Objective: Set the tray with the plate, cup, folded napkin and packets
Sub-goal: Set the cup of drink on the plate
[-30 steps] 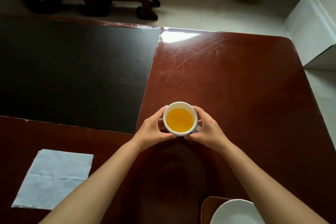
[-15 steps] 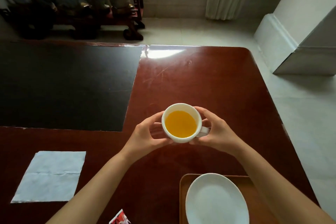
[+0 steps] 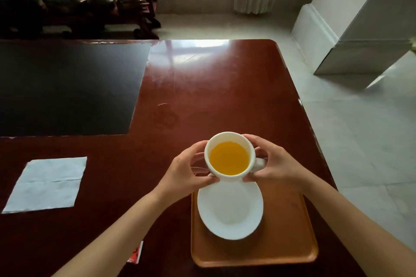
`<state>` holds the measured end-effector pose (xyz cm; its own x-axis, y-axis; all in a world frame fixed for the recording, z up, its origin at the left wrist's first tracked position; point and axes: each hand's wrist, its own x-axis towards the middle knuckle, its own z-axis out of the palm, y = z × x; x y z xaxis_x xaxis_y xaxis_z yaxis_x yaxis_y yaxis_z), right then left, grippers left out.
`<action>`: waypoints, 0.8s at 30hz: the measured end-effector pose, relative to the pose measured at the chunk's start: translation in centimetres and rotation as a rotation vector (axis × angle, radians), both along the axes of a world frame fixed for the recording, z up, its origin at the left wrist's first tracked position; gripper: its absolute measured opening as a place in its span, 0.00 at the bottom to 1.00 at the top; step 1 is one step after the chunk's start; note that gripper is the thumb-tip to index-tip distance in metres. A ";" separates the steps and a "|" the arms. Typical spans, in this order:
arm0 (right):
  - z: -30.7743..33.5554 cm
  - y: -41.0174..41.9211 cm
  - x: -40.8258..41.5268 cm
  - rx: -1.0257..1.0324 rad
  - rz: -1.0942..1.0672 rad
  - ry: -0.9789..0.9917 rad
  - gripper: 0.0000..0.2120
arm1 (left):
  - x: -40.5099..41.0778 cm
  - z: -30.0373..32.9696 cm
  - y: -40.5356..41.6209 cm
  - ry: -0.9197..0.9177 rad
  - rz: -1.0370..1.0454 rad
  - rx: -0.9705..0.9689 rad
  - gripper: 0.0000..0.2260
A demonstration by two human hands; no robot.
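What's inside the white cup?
The cup, held by the left hand and right hand, holds an orange-yellow drink. The drink hides the cup's bottom.

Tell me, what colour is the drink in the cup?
Orange-yellow drink, best in the head view.

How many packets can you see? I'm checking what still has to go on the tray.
1: a red packet lies on the table, left of the tray, partly covered by the left forearm. Others may be hidden or out of frame.
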<state>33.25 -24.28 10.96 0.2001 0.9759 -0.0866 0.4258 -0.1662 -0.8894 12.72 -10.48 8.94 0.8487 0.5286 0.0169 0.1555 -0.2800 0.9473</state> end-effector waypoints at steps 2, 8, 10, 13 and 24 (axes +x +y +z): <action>-0.9 -0.9 -0.1 -0.008 0.017 -0.004 0.38 | -0.2 -0.5 -1.2 0.018 -0.010 0.023 0.36; -4.7 -2.6 -0.5 -0.058 0.083 -0.050 0.39 | -1.2 -3.7 -4.2 0.100 0.043 0.055 0.36; -6.1 -3.0 -0.5 -0.081 0.112 -0.082 0.40 | -1.4 -5.0 -5.0 0.135 0.060 0.070 0.36; -7.8 -3.5 -0.6 -0.104 0.134 -0.118 0.43 | -1.7 -6.4 -6.0 0.166 0.088 0.099 0.37; -9.9 -4.1 -0.7 -0.085 0.180 -0.131 0.45 | -2.1 -8.6 -8.1 0.179 0.159 0.101 0.38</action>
